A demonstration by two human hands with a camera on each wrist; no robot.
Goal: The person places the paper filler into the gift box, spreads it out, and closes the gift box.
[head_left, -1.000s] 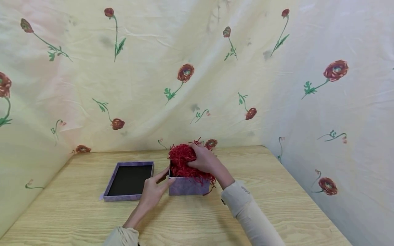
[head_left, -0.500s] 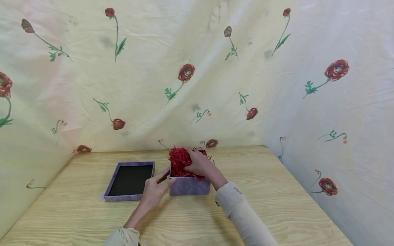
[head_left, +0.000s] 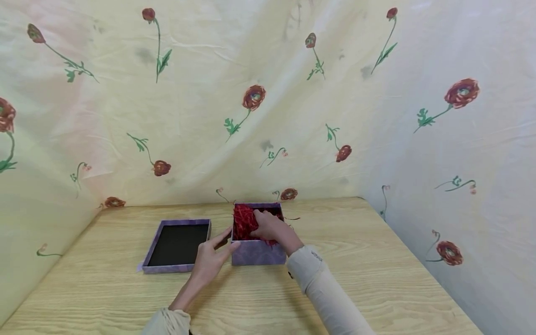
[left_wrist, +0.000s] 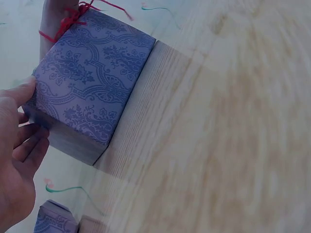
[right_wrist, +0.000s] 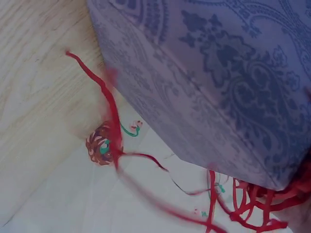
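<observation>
A purple patterned gift box (head_left: 258,253) stands uncovered on the table, with red shredded paper (head_left: 243,222) inside it. My left hand (head_left: 208,260) holds the box by its front left corner, thumb on the front face and fingers along the left side; the left wrist view shows this grip on the box (left_wrist: 92,73). My right hand (head_left: 271,228) reaches over the front rim into the box, gripping a clump of the paper; its fingertips are partly hidden. In the right wrist view, loose red strands (right_wrist: 114,111) hang past the box's rim.
Left of the box, the matching lid (head_left: 169,269) lies upturned, its black inside showing. Beneath everything is a light wooden table (head_left: 368,260). A flowered cloth (head_left: 201,116) hangs behind and along the sides.
My right hand has moved down and slightly left into the box. The red paper, heaped above the rim before, now lies lower inside. My left hand keeps its hold.
</observation>
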